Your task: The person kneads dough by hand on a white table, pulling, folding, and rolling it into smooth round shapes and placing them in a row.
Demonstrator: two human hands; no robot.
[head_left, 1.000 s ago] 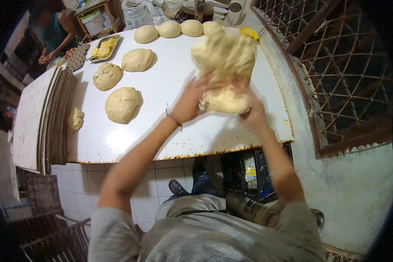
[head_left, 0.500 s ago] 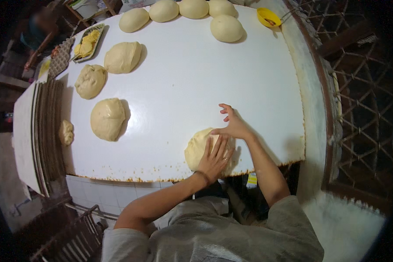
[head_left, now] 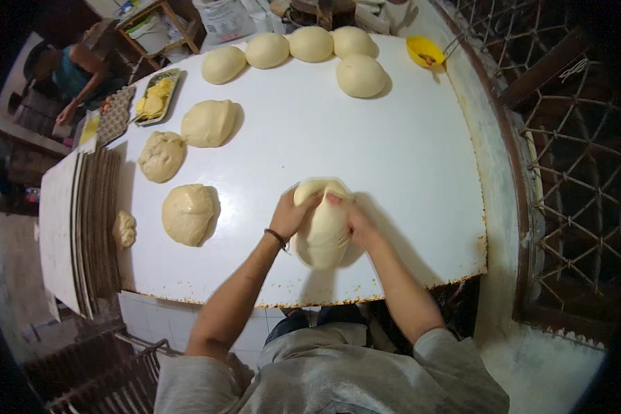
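A large piece of pale dough (head_left: 322,234) is gripped between my two hands near the front of the white table. My left hand (head_left: 297,210) wraps its left side, thumb pressed in at the far end. On the opposite side my right hand (head_left: 352,217) grips it, the thumb meeting the dough close to the left thumb. The dough is stretched long towards me, and its underside is hidden. Left of my hands lies a rough dough lump (head_left: 188,214), with a pitted lump (head_left: 161,156) and a smoother one (head_left: 209,123) beyond it.
Smooth dough balls (head_left: 267,50) line the table's far edge, with another ball (head_left: 361,76) just in front. A yellow bowl (head_left: 424,52) stands at the far right corner. At left are stacked boards (head_left: 83,228), an egg tray (head_left: 115,116) and a tray of yellow fat (head_left: 157,96). Another person (head_left: 79,72) is at far left.
Half a second ago my left hand pressed flat on the dough and my right hand was partly lifted. Now both hands hold it, farther from the table edge. The view has shifted slightly.
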